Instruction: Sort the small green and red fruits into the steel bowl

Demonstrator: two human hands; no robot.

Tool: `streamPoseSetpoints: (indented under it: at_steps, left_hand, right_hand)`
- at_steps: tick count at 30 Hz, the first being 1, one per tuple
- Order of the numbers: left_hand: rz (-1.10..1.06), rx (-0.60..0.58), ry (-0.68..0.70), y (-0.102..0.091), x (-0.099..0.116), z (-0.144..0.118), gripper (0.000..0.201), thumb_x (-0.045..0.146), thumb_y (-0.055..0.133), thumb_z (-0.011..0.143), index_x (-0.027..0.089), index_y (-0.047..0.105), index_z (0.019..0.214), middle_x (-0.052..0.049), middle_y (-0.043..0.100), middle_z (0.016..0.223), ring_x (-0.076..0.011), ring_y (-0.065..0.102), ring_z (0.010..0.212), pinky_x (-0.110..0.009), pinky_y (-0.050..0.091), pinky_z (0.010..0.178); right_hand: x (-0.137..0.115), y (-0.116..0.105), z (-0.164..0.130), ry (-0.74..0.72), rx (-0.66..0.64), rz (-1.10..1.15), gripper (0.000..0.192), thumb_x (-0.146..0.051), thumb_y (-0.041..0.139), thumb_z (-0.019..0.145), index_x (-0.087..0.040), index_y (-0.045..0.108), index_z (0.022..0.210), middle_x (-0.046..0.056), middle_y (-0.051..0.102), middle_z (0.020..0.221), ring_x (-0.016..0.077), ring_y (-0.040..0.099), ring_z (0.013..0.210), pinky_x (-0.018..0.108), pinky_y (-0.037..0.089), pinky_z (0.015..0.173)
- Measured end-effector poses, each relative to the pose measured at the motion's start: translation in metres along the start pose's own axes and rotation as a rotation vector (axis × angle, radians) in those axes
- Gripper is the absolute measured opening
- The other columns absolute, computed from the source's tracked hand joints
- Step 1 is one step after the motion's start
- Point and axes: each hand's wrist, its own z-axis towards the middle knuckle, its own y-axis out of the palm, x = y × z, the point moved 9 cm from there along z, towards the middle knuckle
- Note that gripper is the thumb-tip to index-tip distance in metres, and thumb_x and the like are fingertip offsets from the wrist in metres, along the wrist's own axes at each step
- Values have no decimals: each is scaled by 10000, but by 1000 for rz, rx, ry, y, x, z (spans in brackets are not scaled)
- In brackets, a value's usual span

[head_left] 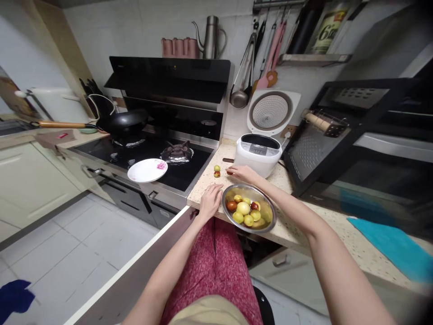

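Here the red fruit (229,172) lies under the right hand's (241,173) grip.

Shelf bottle (327,28) label reads a large "6".

Beside my rice cooker (259,154), glossy white plastic | bowl (267,221), shiny metal | counter (297,225), speckled stone | my cloth (395,246), matt teal.

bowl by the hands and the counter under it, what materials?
Bowl: looks like stainless steel, thin polished wall with bright reflections. Counter: beige with dark speckles, smooth, probably stone or composite; the look leaves it open. Left hand rests at the rim.
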Motion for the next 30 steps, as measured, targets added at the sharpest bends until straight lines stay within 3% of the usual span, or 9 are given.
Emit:
streamPoseSetpoints:
  at_steps: [4, 8, 15, 22, 30]
  left_hand:
    - [-11, 22, 1, -1, -2, -1, 380, 321, 392, 1084, 220, 629, 1364, -115, 706, 1293, -262, 631, 1248, -492, 513, 1098]
    - [-15, 14, 0, 0, -3, -2, 413, 354, 372, 1093, 212, 604, 1404, -123, 696, 1325, -266, 617, 1272, -487, 493, 1116]
    - [1, 10, -1, 2, -5, -2, 421, 369, 378, 1091, 193, 610, 1396, -127, 695, 1328, -270, 610, 1277, -476, 485, 1115]
    - [5, -3, 17, 4, -7, -3, 411, 364, 386, 1090, 186, 616, 1380, -124, 699, 1318, -271, 607, 1282, -474, 485, 1119]
    - [70, -19, 26, 6, -7, -3, 408, 371, 367, 1098, 185, 618, 1361, -124, 704, 1310, -272, 610, 1286, -474, 496, 1123]
  right_hand:
    - [-3, -29, -24, -24, 74, 15, 338, -211, 558, 1011, -232, 681, 1325, 109, 736, 1297, 223, 735, 1112, 291, 600, 826]
    - [-17, -53, -68, 15, 132, 31, 359, -212, 556, 1024, -245, 664, 1365, 106, 746, 1272, 223, 745, 1073, 316, 617, 842]
    - [-53, -60, -134, 28, 150, 98, 436, -99, 575, 967, -289, 694, 1341, 78, 752, 1282, 227, 745, 1111, 382, 637, 926]
    - [-58, -48, -149, 43, 60, 97, 540, -16, 562, 905, -327, 711, 1322, 53, 751, 1298, 223, 757, 1095, 389, 642, 913]
    - [-94, -77, -158, -2, 232, 73, 378, -113, 521, 1017, -229, 703, 1328, 115, 744, 1300, 231, 737, 1152, 411, 643, 954]
